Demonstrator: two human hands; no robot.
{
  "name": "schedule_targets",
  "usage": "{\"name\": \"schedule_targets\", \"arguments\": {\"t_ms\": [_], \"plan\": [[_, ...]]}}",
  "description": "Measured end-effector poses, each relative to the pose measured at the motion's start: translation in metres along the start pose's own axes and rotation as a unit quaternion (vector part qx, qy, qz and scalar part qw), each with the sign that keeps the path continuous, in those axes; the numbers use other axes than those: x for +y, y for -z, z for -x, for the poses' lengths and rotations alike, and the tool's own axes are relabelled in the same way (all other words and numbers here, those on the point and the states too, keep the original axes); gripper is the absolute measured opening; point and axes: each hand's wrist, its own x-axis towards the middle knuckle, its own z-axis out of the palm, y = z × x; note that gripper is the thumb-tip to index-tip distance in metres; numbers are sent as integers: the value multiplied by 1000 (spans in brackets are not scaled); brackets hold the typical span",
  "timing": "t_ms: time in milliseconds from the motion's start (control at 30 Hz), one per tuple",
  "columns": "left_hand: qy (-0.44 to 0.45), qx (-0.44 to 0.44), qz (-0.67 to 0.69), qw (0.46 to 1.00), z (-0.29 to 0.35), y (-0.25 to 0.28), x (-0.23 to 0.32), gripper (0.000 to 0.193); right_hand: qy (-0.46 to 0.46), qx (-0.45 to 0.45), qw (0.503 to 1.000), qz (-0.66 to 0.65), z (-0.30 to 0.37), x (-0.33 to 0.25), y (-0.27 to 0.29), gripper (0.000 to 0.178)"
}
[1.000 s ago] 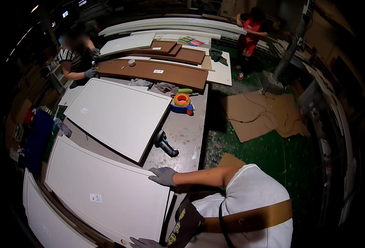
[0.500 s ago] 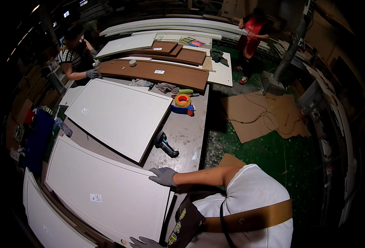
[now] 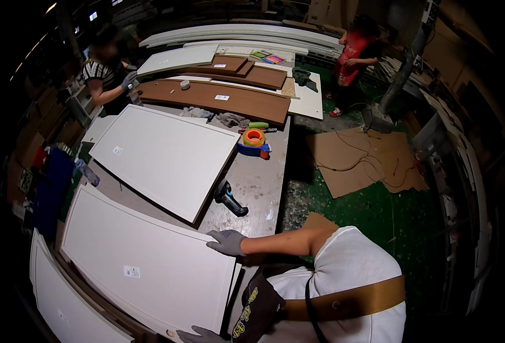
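Note:
A framed white cabinet panel with a small paper label lies in front of me, and a second pale edge shows under its right side. My right hand, in a grey glove, grips the panel's far right corner. At the picture's bottom edge my left hand, also gloved and partly cut off, holds the near right corner. A round hole sits close to its fingers. Beyond the panel lies another white panel, with a black handheld scanner beside it on the worktable.
A tape dispenser, rags and brown panels lie farther along the table. A plastic bottle is at left. More white panels stand lower left. A co-worker is far left, another person far right. Cardboard covers some floor.
My hands stay at the same corners, and the panel sits almost unchanged. The co-worker at far left has raised a gloved hand. The person in red has shifted to the right.

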Motion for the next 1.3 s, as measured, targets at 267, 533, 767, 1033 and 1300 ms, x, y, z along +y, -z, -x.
{"name": "schedule_targets", "arguments": {"t_ms": [267,533,767,1033,1300], "plan": [[65,-49,-16,997,-3,-26,-25,52,-4,-19,1000,-15,-11,-7,2,59],[48,17,-44,998,-3,-36,-36,67,56,69,996,25,-22,2,-18,46],[103,42,-42,993,-8,-12,-22,54,1,-3,963,-270,-34,42,-20,42],[137,82,-14,987,0,-26,-28,42,238,104,945,199,-55,62,-16,27],[97,36,-34,994,-6,-38,-27,46,60,80,994,-40,-58,57,-17,51]]}}
